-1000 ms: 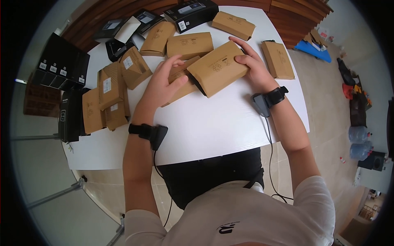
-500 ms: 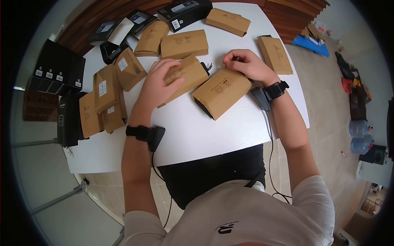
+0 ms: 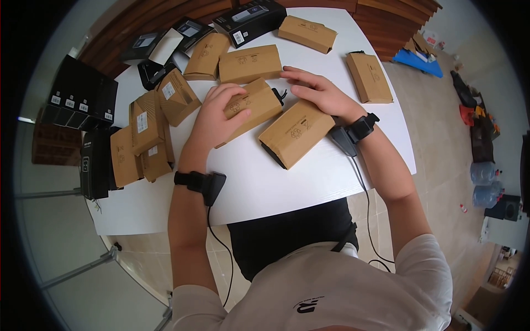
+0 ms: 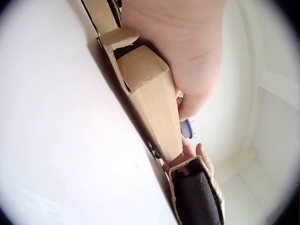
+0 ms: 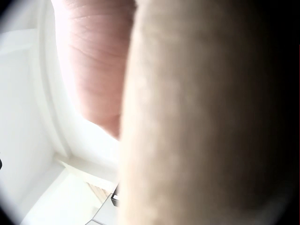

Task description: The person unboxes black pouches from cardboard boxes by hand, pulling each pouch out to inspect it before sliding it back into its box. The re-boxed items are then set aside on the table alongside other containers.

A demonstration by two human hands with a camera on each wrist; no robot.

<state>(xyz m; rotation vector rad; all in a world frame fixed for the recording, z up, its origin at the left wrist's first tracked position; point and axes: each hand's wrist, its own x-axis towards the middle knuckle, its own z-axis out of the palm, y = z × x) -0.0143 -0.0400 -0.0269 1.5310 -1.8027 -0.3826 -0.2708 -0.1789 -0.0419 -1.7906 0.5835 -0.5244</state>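
In the head view, my left hand (image 3: pixel 215 118) holds the left part of a brown cardboard box (image 3: pixel 258 107), thumb and fingers spread over its top. A black cord and some black content stick out at that box's right end. The left wrist view shows a folded-out flap (image 4: pixel 119 38) at its near end. My right hand (image 3: pixel 323 94), fingers extended leftward, hovers by the upper edge of a second cardboard box (image 3: pixel 298 132). This one lies tilted on the white table (image 3: pixel 221 187), its open end showing a black insert (image 4: pixel 197 199). Cardboard fills much of the right wrist view.
More cardboard boxes lie behind, such as one (image 3: pixel 251 62) past the hands and one (image 3: pixel 370 77) at the right. Labelled cardboard boxes (image 3: pixel 146 124) are stacked at the left beside black boxes (image 3: pixel 83 94). Another black box (image 3: pixel 251 22) stands at the back edge.
The right hand has set the second box down nearer the body and let go of it. Its fingers have since straightened toward the left. The left hand has stayed on its box.
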